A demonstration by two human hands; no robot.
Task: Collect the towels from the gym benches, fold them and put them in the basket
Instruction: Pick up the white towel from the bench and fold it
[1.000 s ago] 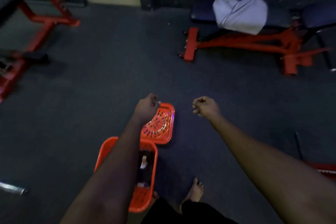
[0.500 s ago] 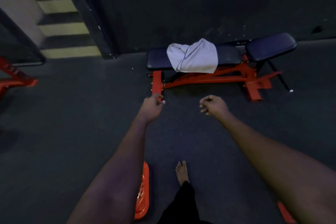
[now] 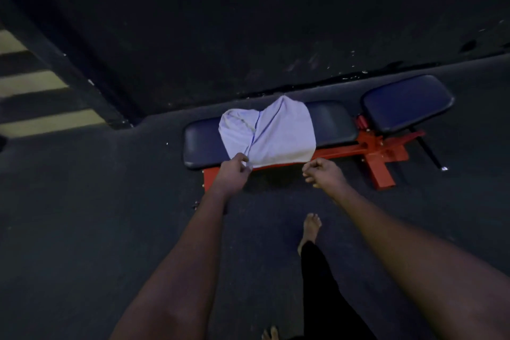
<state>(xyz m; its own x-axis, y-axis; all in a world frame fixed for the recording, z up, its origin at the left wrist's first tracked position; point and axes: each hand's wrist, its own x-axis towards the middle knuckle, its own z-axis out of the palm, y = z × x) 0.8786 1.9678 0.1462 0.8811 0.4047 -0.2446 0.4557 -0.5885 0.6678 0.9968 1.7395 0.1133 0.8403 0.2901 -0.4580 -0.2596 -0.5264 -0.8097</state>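
Observation:
A pale lilac-white towel (image 3: 271,132) lies draped over the dark padded seat of a gym bench (image 3: 331,125) with a red frame, straight ahead by the wall. My left hand (image 3: 233,171) is at the towel's lower left corner, fingers pinched on its hanging edge. My right hand (image 3: 321,172) hovers just below the towel's lower right corner with fingers curled, touching nothing that I can see. The basket is out of view.
The bench's second pad (image 3: 405,102) tilts up at the right, its red foot (image 3: 382,171) sticking out toward me. A dark wall rises behind the bench. Striped steps (image 3: 30,85) show at the far left. My bare foot (image 3: 310,229) stands on dark carpet.
I have walked up to the bench; the orange basket has dropped out of view behind me. Both hands reached forward, and my left hand has taken the towel's edge.

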